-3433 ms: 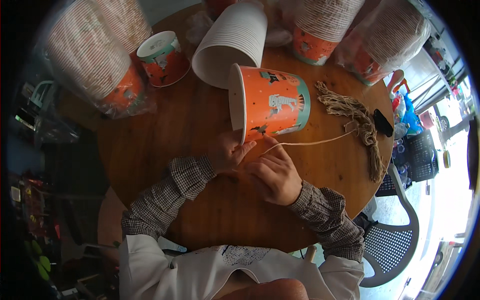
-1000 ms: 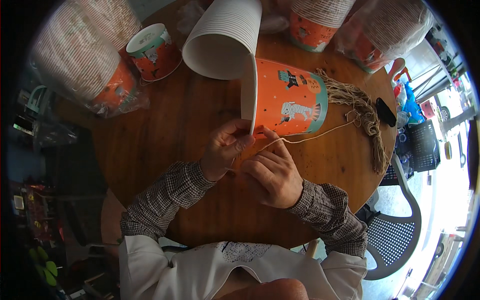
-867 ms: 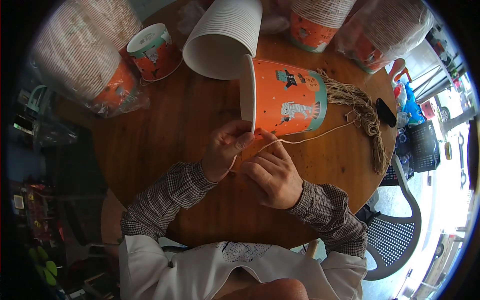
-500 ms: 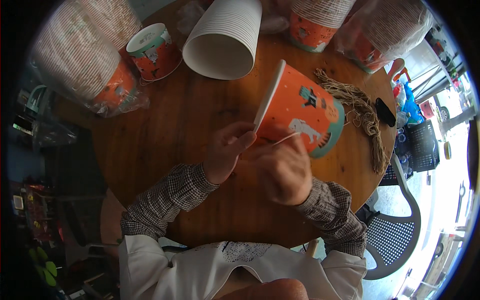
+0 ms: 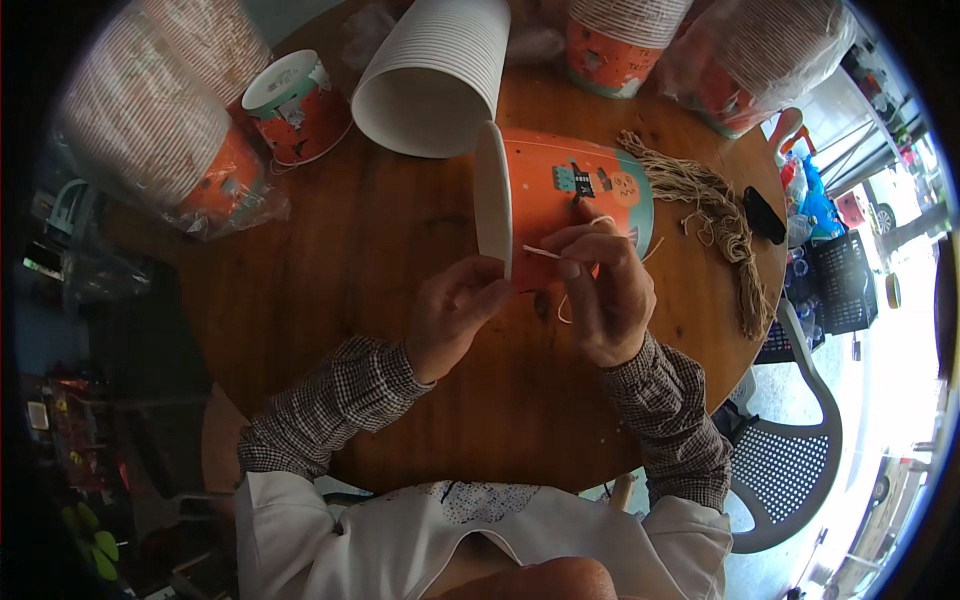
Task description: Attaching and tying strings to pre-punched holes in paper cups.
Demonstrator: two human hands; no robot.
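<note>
An orange paper bucket (image 5: 545,165) with a white rim and teal base lies tilted on its side in the air over the table, mouth to the left. My left hand (image 5: 455,315) grips its rim at the near edge, thumb outside. Between the thumb and fingers of my right hand (image 5: 610,300), a thin pale cord (image 5: 543,252) is pinched, its end pointing at the bucket's wall near the rim. More of the cord loops below and beside that hand. Whether the cord passes through the wall cannot be made out.
A bundle of tan cords (image 5: 715,195) lies at the right beside a black object (image 5: 764,215). A white bucket stack (image 5: 435,85) lies at the back. A finished-looking orange bucket (image 5: 300,115) stands upside down left of it. Wrapped bucket stacks (image 5: 150,110) flank the wooden table (image 5: 330,270).
The bucket has turned so its side lies more level, its mouth facing left. My right hand has slowed and moved right, its fingers now showing the cord end clearly.
</note>
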